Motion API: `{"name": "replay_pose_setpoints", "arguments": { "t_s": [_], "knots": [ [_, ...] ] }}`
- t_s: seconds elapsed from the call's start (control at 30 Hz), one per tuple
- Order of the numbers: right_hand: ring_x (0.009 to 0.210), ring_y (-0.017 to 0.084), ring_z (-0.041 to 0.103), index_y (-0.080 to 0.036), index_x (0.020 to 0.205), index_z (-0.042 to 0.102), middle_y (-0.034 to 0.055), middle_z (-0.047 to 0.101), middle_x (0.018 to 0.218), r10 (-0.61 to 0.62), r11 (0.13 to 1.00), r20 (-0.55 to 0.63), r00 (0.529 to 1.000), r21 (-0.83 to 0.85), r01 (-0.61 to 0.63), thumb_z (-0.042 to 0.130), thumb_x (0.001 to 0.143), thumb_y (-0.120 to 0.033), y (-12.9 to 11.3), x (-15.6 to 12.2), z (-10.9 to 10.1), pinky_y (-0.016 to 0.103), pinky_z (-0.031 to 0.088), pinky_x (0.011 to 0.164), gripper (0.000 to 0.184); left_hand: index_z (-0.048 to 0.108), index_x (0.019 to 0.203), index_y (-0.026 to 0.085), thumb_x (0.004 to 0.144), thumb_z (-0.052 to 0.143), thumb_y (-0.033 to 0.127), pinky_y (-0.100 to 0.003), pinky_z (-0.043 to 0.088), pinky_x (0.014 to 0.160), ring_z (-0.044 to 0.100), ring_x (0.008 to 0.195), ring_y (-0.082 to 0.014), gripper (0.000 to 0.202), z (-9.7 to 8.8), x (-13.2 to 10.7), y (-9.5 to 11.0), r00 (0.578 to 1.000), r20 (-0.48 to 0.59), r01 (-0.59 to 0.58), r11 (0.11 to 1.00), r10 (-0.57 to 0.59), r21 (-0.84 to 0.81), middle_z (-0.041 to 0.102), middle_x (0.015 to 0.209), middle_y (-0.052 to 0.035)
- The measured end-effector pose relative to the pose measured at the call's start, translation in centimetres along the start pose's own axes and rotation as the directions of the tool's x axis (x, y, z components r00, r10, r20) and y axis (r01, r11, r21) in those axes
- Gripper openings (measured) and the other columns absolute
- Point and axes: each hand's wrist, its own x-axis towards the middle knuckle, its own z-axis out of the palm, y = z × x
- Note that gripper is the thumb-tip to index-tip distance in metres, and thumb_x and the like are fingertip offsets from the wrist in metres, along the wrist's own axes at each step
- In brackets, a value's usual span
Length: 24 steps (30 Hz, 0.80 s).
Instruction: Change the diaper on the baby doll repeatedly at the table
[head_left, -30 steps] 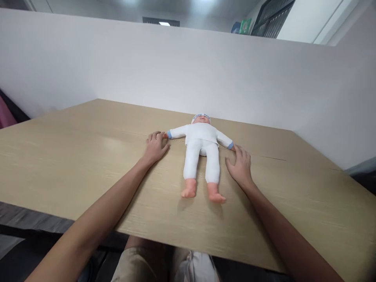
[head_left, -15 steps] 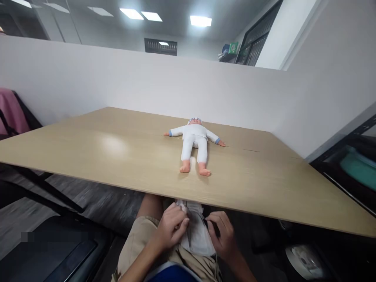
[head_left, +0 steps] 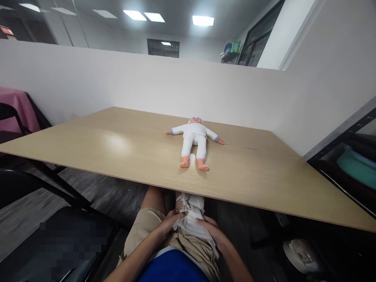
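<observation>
A baby doll (head_left: pixel 194 141) in white clothes and a white cap lies on its back on the wooden table (head_left: pixel 117 152), arms spread, bare feet towards me. Both my hands are below the table edge, on my lap. My left hand (head_left: pixel 172 220) grips the left side of a crumpled white cloth (head_left: pixel 190 217). Over the cloth's right side my right hand (head_left: pixel 212 232) lies with fingers curled onto it. The cloth's upper part is hidden under the table.
White partition walls (head_left: pixel 147 86) stand behind and to the right of the table. A dark chair with pink fabric (head_left: pixel 17 113) is at the far left. At the right, dark shelving (head_left: pixel 346 156) holds a teal object. A round whitish object (head_left: pixel 302 254) lies on the floor.
My hands left the doll's arms on the table and dropped to my lap, where they now hold the white cloth. The view pulled back from the table.
</observation>
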Motion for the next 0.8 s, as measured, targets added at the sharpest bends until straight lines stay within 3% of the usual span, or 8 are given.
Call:
{"name": "replay_pose_setpoints", "arguments": {
  "t_s": [0.1,0.17,0.23,0.37,0.43,0.53,0.7,0.8],
  "knots": [
    [0.104,0.036,0.082,-0.018,0.123,0.084,0.0142,0.086,0.113,-0.019,0.999,0.119,0.993,0.038,0.015,0.098,0.066,-0.066,-2.3,-4.5,0.3,0.047,0.064,0.097,0.076,0.074,0.093,0.017,0.046,0.104,0.077,-0.037,0.06,0.086,0.078,0.089,-0.0291,0.082,0.5,-4.5,2.0,0.999,0.025,-0.027,0.998,0.028,-0.056,0.081,0.095,-0.0139],
    [0.115,0.04,0.081,-0.022,0.138,0.079,0.016,0.085,0.124,-0.074,0.997,0.166,0.983,0.013,0.073,0.096,0.073,-0.069,-4.3,-8.7,0.4,0.054,0.064,0.103,0.082,0.077,0.106,0.019,0.063,0.104,0.066,-0.039,0.061,0.091,0.079,0.099,-0.0316,0.068,0.9,-9.0,3.9,0.984,0.132,-0.109,0.992,0.116,-0.064,0.082,0.107,-0.0136],
    [0.129,0.04,0.076,-0.029,0.151,0.072,0.0151,0.079,0.143,-0.179,0.982,0.097,0.979,-0.039,0.183,0.093,0.081,-0.065,-6.5,-13.2,0.6,0.058,0.06,0.113,0.082,0.078,0.117,0.027,0.079,0.097,0.061,-0.042,0.062,0.099,0.076,0.111,-0.0323,0.054,1.4,-13.6,5.9,0.953,0.166,-0.25,0.968,0.253,-0.037,0.081,0.114,-0.0103],
    [0.131,0.041,0.075,-0.036,0.158,0.067,0.0129,0.076,0.149,-0.269,0.948,0.147,0.952,-0.134,0.289,0.088,0.09,-0.059,-11.4,-18.9,2.0,0.058,0.061,0.113,0.075,0.075,0.121,0.034,0.084,0.092,0.059,-0.04,0.061,0.089,0.07,0.098,-0.0289,0.048,2.1,-19.3,9.5,0.907,0.157,-0.409,0.907,0.391,0.104,0.074,0.106,-0.0069],
    [0.134,0.039,0.074,-0.036,0.157,0.067,0.0116,0.075,0.151,-0.307,0.935,0.176,0.935,-0.128,0.331,0.086,0.093,-0.057,-13.1,-18.9,3.2,0.056,0.059,0.117,0.069,0.076,0.114,0.034,0.085,0.09,0.06,-0.039,0.06,0.087,0.068,0.095,-0.0284,0.041,2.2,-19.4,10.6,0.886,0.105,-0.463,0.868,0.451,0.181,0.071,0.102,-0.0061],
    [0.134,0.036,0.074,-0.033,0.156,0.066,0.0118,0.075,0.15,-0.353,0.927,0.17,0.92,-0.07,0.369,0.084,0.096,-0.056,-13.5,-15.8,4.7,0.055,0.059,0.118,0.067,0.076,0.112,0.033,0.088,0.086,0.059,-0.04,0.058,0.096,0.068,0.107,-0.0312,0.036,2.3,-16.8,10.7,0.864,0.016,-0.495,0.843,0.504,0.21,0.073,0.108,-0.0057],
    [0.13,0.037,0.076,-0.026,0.141,0.071,0.0122,0.083,0.131,-0.379,0.921,0.123,0.917,-0.051,0.387,0.086,0.093,-0.06,-10.4,-9.1,5.0,0.052,0.063,0.11,0.061,0.069,0.122,0.027,0.084,0.087,0.065,-0.041,0.056,0.104,0.069,0.119,-0.0335,0.057,1.7,-10.3,7.6,0.915,-0.023,-0.401,0.913,0.404,0.078,0.076,0.12,-0.0074],
    [0.113,0.034,0.08,-0.024,0.13,0.072,0.01,0.085,0.113,-0.376,0.906,0.097,0.922,-0.169,0.387,0.082,0.094,-0.065,-8.4,-7.5,3.9,0.048,0.067,0.097,0.055,0.069,0.121,0.024,0.077,0.092,0.068,-0.042,0.056,0.105,0.07,0.12,-0.0341,0.067,1.3,-8.4,5.7,0.932,-0.016,-0.361,0.933,0.361,0.019,0.077,0.118,-0.0086]
  ]
}}
